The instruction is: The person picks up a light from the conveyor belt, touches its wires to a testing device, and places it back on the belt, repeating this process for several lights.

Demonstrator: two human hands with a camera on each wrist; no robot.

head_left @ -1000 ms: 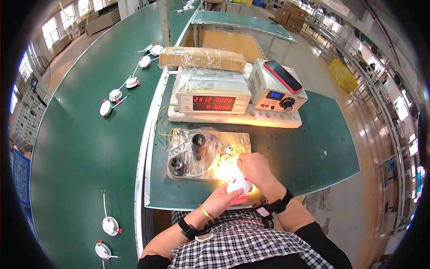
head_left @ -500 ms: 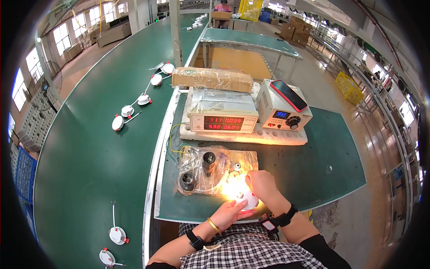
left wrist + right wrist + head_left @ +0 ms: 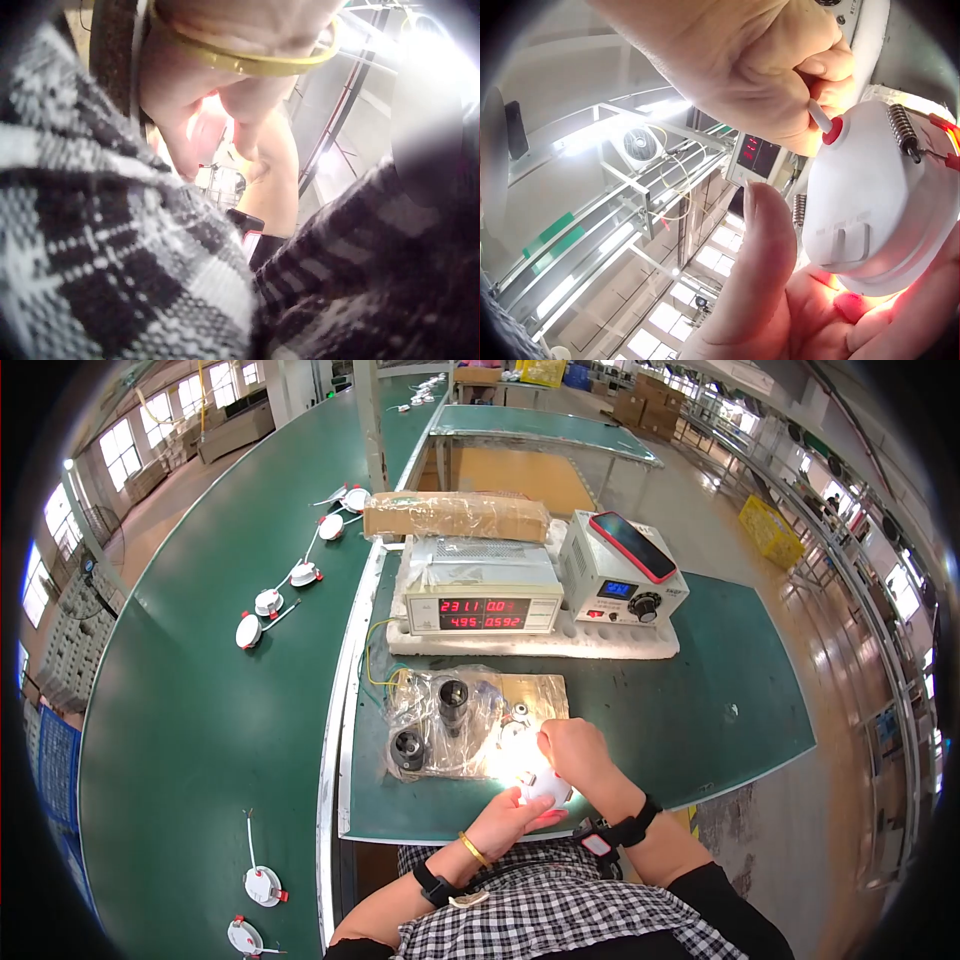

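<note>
Standing behind lit lamp (image 3: 545,788): sockets (image 3: 452,698), meter (image 3: 483,603), supply (image 3: 622,582).

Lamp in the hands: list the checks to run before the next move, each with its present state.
1. Support: the lamp lies back up in the palm of the left hand. Ok.
2. Hold on the wire: the right hand pinches the white lead at the red bushing. Ok.
3. Light: a bright glow falls on the board in front of the hands. Ok.
4. Meter: red digits are lit. Ok.
5. Spring clip: it shows on the lamp's back; whether it is seated, cannot tell.
6. Far end of the lead: hidden behind the hands. Cannot tell.
</note>
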